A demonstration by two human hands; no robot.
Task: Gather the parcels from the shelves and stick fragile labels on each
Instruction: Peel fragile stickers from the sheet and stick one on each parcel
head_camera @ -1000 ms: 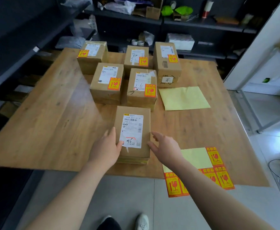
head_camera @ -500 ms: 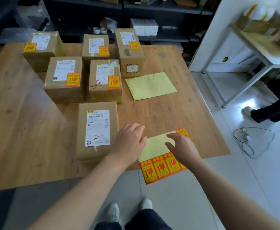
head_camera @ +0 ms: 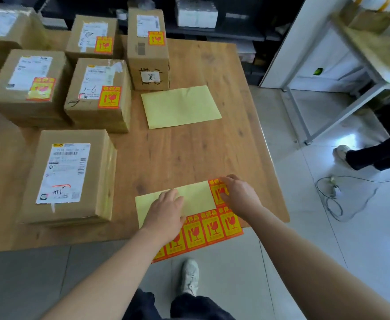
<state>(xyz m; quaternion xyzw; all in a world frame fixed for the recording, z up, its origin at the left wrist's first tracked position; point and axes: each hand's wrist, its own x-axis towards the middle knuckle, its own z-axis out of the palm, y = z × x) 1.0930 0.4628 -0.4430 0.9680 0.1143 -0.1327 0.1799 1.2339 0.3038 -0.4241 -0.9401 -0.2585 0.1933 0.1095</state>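
A brown parcel [head_camera: 74, 174] with only a white shipping slip lies near the table's front edge. Behind it stand several parcels bearing red-and-yellow fragile labels, such as one [head_camera: 99, 93]. A yellow label sheet [head_camera: 196, 199] with a row of fragile stickers [head_camera: 210, 229] overhangs the front edge of the wooden table [head_camera: 189, 153]. My left hand [head_camera: 166, 215] presses flat on the sheet's bare yellow part. My right hand [head_camera: 237, 195] has its fingertips at the top right sticker [head_camera: 218, 192], picking at it.
A second, bare yellow backing sheet [head_camera: 180, 106] lies mid-table. Dark shelves with packing material run behind the table. A white metal rack [head_camera: 327, 93] stands to the right. Another person's leg and shoe [head_camera: 360, 155] and a cable [head_camera: 337, 197] are on the tiled floor.
My view turned right. My left hand left the unlabelled parcel and now presses on the label sheet. My right hand moved onto the sheet's right-hand sticker.
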